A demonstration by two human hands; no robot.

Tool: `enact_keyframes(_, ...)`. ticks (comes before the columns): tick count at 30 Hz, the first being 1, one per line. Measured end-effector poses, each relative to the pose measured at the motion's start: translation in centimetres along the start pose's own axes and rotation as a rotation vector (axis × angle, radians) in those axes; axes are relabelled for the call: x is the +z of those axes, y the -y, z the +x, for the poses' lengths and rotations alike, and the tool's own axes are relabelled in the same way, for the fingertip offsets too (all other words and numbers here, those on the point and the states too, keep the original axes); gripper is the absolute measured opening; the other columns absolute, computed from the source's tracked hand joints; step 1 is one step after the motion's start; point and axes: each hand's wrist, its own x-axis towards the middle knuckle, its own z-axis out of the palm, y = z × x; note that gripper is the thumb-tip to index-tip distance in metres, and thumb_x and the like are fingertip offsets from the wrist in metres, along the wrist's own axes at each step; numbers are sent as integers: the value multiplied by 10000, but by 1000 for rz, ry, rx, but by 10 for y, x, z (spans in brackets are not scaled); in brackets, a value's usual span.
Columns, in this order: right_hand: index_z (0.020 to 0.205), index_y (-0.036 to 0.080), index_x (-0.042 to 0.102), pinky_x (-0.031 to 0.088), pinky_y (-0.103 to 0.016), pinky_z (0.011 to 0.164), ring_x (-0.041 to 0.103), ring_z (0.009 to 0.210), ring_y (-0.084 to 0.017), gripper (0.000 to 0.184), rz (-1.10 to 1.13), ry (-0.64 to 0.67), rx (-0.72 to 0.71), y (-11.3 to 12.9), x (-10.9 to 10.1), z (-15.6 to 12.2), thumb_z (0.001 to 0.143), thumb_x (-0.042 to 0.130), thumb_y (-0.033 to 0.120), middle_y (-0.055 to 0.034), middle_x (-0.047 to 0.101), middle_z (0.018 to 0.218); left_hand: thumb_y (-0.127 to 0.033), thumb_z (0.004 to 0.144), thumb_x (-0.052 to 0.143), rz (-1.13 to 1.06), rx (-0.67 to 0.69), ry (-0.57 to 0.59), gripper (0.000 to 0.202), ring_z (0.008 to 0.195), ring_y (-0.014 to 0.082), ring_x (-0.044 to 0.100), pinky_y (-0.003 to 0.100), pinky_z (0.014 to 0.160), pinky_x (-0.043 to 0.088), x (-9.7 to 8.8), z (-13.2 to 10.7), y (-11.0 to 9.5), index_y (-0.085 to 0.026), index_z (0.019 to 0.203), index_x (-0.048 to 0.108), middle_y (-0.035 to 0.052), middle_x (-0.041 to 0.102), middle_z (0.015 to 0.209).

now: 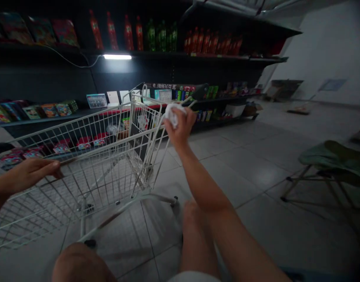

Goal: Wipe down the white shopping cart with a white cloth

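A wire shopping cart (109, 150) stands in front of me, its basket stretching to the left. My right hand (181, 121) is closed around a crumpled white cloth (173, 113), up by the frame at the cart's handle end. Whether the cloth presses on the metal I cannot tell. On the near top rim of the basket lies my left hand (35, 172), its fingers bent over the wire and partly hidden. A dark handle bar with light lettering (174, 87) runs behind my right hand.
Shelves (50, 80) with bottles (128, 33), boxes and packets line the back. A lit tube lamp (117, 57) hangs there. On the right stands a folding stool (335, 164) on the tiled floor (241, 152). My knees are close below the cart.
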Motion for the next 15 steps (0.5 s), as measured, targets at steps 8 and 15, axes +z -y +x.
enact_keyframes(8, 930, 292, 689, 486, -318, 853, 524, 947, -160, 163, 373, 290, -514, 69, -14, -71, 863, 612, 165, -12, 643, 1037, -697, 820, 409, 37, 215, -152, 757, 945, 257, 685, 377, 885, 505, -2, 29, -124, -158, 1323, 578, 121, 726, 1132)
enact_keyframes(15, 1183, 217, 591, 404, -567, 1066, 450, 1297, -263, 329, 215, -25, 40, 9, 5, 77, 943, 366, 226, -93, 445, 1256, -577, 934, 236, 168, 368, -155, 635, 819, 224, 678, 339, 781, 485, 16, 82, -192, -155, 1124, 671, 123, 744, 917)
